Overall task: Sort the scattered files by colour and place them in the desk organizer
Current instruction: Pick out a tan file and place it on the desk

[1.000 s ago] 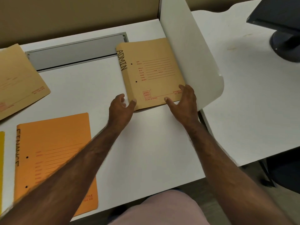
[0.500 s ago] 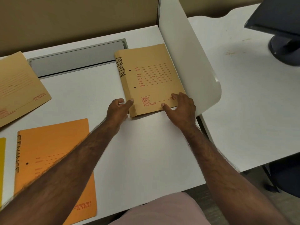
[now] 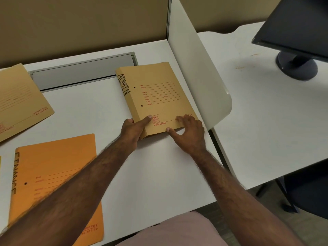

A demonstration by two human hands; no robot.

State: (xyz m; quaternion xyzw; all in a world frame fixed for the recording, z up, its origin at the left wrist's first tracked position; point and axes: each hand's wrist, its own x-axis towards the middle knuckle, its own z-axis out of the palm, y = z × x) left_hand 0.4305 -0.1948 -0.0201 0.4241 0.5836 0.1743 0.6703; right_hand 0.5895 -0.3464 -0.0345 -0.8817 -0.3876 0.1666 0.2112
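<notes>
A thick tan file marked ADMIN [image 3: 156,96] lies on the white desk [image 3: 99,110] beside the white side divider [image 3: 198,75]. My left hand [image 3: 133,129] grips its near left corner, thumb on the cover and fingers under the spine edge. My right hand [image 3: 188,132] rests on its near right corner, fingers spread on the cover and thumb at the front edge. An orange file marked FINANCE [image 3: 56,167] lies at the near left, partly under my left forearm. Another tan file [image 3: 19,100] sits at the far left. A yellow sliver [image 3: 0,166] shows at the left edge.
A grey cable tray lid [image 3: 83,73] runs along the back of the desk below the brown partition [image 3: 79,23]. Beyond the divider is a second white desk [image 3: 266,118] with a dark monitor [image 3: 298,27] on a round stand. A dark chair [image 3: 308,192] is at the lower right.
Both hands have closed in on the near edge of the ADMIN file. The left thumb now lies on its cover and the near corner is slightly raised. The view has tilted a little.
</notes>
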